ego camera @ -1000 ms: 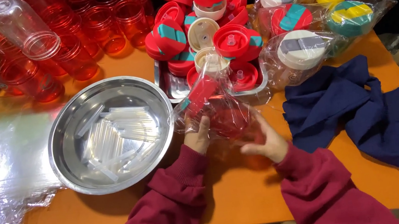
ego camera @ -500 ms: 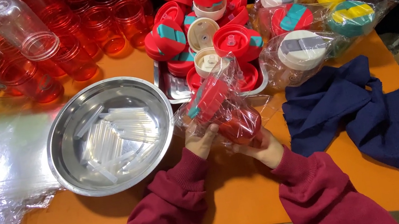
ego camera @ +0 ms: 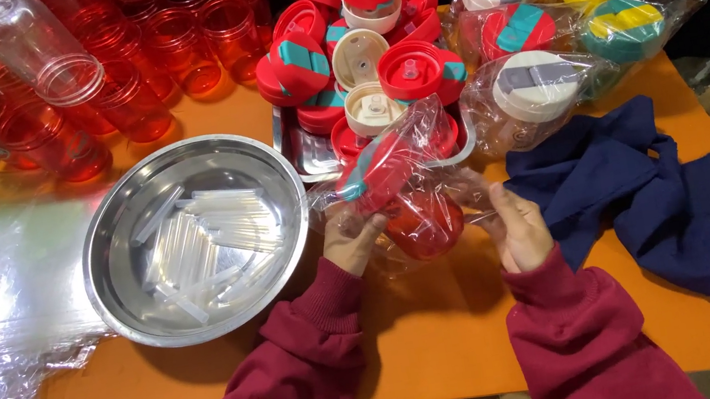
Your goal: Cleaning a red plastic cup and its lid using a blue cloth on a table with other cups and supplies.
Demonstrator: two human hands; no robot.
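Red plastic bottle (ego camera: 419,218) with a red and teal lid sits inside a clear plastic bag (ego camera: 387,162), held just above the orange table (ego camera: 431,329) near its middle. The left hand (ego camera: 351,237) grips the bag and bottle from 9 o'clock, fingers closed around them; the right hand (ego camera: 519,227) pinches the bag's loose film at 3 o'clock, fingers partly curled. At 9 o'clock of the bottle lies a round steel bowl (ego camera: 117,272) holding clear plastic straws (ego camera: 202,241). At 12 o'clock a metal tray (ego camera: 297,156) carries a heap of red and white lids (ego camera: 370,47). Bagged bottles (ego camera: 536,93) lie at 1 o'clock, a dark blue cloth (ego camera: 683,197) at 3 o'clock, and empty red bottles (ego camera: 130,74) at 10 o'clock.
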